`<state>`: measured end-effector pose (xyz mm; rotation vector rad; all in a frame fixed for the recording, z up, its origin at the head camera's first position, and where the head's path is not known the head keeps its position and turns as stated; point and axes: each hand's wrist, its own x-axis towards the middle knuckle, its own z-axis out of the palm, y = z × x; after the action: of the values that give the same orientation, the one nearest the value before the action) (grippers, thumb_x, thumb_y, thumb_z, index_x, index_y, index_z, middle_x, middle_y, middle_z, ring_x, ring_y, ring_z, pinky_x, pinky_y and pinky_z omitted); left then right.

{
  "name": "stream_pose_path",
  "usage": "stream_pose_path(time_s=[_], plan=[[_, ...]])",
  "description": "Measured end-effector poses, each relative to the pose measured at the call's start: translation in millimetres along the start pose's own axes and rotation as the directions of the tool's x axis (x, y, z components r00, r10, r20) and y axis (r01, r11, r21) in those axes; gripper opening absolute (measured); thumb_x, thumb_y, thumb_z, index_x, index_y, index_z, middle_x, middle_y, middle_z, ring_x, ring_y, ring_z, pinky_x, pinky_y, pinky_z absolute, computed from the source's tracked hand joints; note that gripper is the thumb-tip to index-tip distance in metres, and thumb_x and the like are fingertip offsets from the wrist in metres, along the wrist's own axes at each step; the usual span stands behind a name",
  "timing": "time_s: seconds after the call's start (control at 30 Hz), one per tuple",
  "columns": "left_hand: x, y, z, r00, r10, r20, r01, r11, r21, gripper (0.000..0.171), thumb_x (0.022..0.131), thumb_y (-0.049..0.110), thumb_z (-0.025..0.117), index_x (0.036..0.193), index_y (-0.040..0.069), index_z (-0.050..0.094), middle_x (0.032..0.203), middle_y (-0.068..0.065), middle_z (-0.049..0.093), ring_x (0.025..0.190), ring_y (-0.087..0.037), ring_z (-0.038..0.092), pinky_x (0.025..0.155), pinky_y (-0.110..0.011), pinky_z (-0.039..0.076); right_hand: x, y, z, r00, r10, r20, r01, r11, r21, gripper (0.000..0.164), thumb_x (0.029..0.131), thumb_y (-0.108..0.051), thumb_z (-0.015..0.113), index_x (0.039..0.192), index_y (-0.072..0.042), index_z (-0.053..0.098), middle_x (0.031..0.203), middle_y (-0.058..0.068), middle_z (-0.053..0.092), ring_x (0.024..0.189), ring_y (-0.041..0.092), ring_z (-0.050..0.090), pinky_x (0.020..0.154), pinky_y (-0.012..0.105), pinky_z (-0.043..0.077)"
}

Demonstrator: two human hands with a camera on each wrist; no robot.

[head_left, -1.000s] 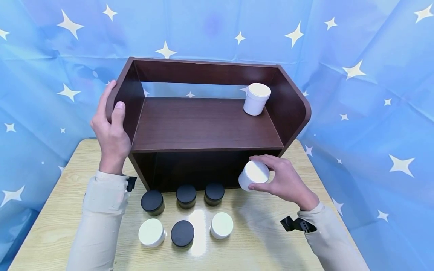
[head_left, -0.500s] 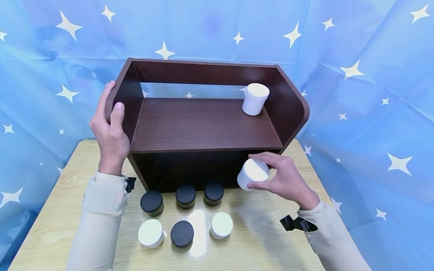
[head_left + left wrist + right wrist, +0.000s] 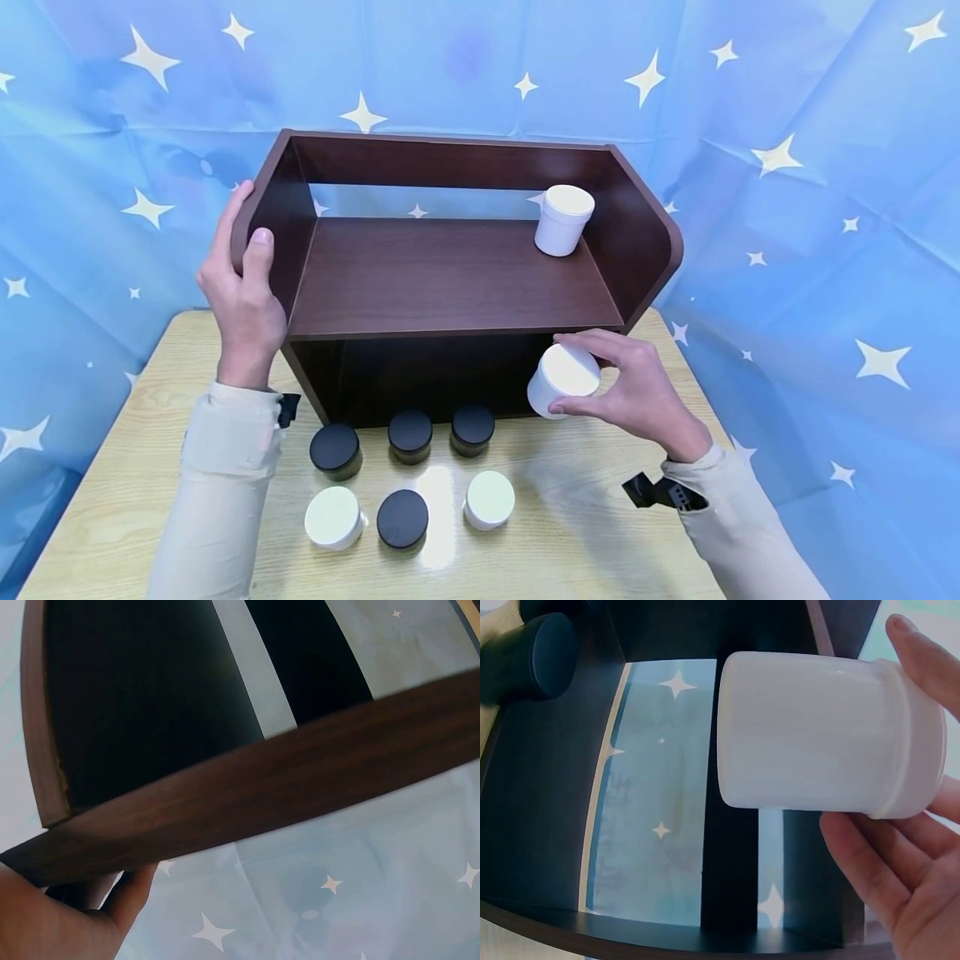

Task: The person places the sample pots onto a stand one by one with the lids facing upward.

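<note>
My left hand [image 3: 243,296] grips the left side panel of a dark brown wooden shelf [image 3: 450,275], thumb on its inner side. In the left wrist view, fingers of that hand [image 3: 131,900] show at the panel's edge. My right hand [image 3: 637,387] holds a white lidded jar [image 3: 562,379] between thumb and fingers, before the shelf's lower compartment at the right. The right wrist view shows this jar [image 3: 810,735] side-on, with the fingers around its lid end. Another white jar [image 3: 564,221] stands on the upper board, near the right panel.
On the table [image 3: 570,533] before the shelf stand several jars. A row of black-lidded ones [image 3: 411,433] is closest to the shelf. Nearer me are a white jar [image 3: 333,517], a black-lidded jar [image 3: 402,518] and another white jar [image 3: 489,500]. A star-patterned blue cloth [image 3: 450,67] hangs behind.
My right hand has raised the white jar slightly, toward the front edge of the upper board. The left hand keeps its grip on the panel, and the other jars stay put.
</note>
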<state>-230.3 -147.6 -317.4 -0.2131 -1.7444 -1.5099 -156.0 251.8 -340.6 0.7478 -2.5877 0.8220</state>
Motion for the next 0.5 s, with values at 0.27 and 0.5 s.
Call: stream_pose_path(time_s=[0.27,0.5], plan=[[-0.2,2.7,-0.1,1.0,-0.005,-0.009,0.005,1.0,-0.008,0.047,0.095,0.031,0.051,0.141,0.026,0.059,0.146,0.003,0.059,0.13,-0.013,0.057,0.104,-0.021,0.044,7.3,-5.7,-9.3,1.0,-0.02,0.005,0.02,1.0,-0.009,0.074,0.053,-0.025,0.099,0.121,-0.012,0.073,0.112,0.004,0.075,0.091,0.01,0.068,0.074,0.011,0.053],[0.1,2.8,0.4,1.0,-0.005,-0.007,0.005,1.0,-0.007,0.047,0.095,0.031,0.051,0.14,0.028,0.06,0.147,0.002,0.058,0.132,-0.013,0.056,0.105,-0.021,0.044,12.1,-9.0,-18.4,0.999,-0.042,0.002,0.042,0.999,-0.012,0.074,0.054,-0.024,0.099,0.122,-0.013,0.073,0.111,0.002,0.075,0.089,0.007,0.067,0.075,0.008,0.052]])
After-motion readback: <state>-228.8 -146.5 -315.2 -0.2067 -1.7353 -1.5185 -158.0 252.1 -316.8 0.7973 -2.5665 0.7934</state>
